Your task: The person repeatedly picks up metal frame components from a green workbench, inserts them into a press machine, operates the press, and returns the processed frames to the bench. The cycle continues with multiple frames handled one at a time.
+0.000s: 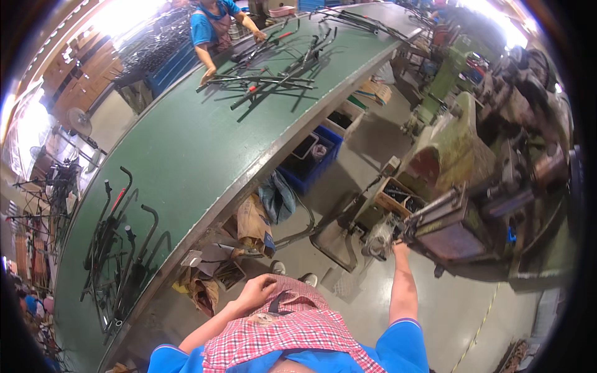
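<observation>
My left hand [256,293] is in front of my red checked apron [283,336], its fingers loosely stretched and nothing visible in them. Away to the right, my right arm reaches out to a green machine [444,233]. My right hand [400,248] is at the machine's near lower edge, beside a clear plastic-wrapped part [378,241]. Its fingers are mostly hidden, so I cannot make out whether they grip anything. Just beyond stands a small wooden box [398,198] with dark pieces in it.
A long green table [180,168] curves along my left, with bent black metal tubes [124,261] on it. Across it, another person [214,31] handles more black tubes [273,81]. Under the table are a blue crate [314,158] and sacks [254,224]. A metal-framed stool [336,242] stands ahead.
</observation>
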A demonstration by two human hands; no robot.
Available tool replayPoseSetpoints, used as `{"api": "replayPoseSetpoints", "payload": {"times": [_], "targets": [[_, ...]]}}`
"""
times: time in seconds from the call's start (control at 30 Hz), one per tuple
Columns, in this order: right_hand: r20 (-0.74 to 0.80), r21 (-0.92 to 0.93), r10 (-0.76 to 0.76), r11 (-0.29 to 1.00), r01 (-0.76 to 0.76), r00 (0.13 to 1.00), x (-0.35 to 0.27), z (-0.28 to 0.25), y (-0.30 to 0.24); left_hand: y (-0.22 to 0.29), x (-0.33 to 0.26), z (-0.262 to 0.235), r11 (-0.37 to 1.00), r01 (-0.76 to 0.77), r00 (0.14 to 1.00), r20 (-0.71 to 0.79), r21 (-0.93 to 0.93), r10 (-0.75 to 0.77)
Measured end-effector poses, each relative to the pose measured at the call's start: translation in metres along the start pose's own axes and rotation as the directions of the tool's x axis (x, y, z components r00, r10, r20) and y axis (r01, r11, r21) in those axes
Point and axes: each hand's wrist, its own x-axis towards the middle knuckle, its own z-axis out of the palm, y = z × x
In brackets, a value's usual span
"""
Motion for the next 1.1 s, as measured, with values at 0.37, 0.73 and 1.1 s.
{"api": "replayPoseSetpoints", "payload": {"times": [0.37,0.73,1.1], "targets": [[0.016,-0.197,-0.164,0.967,0.164,0.986,0.102,0.056,0.046,0.018,0.059,0.026,1.000,-0.024,1.000,0.008,0.011,0.024],[0.010,-0.144,-0.162,0.976,0.161,0.987,0.094,0.049,0.040,-0.013,0.083,0.043,0.993,-0.076,0.996,0.045,0.093,0.072],[-0.016,-0.033,-0.208,0.978,0.208,0.978,0.079,0.044,0.038,-0.005,0.088,0.041,0.994,-0.057,0.994,0.103,0.089,0.048]]}}
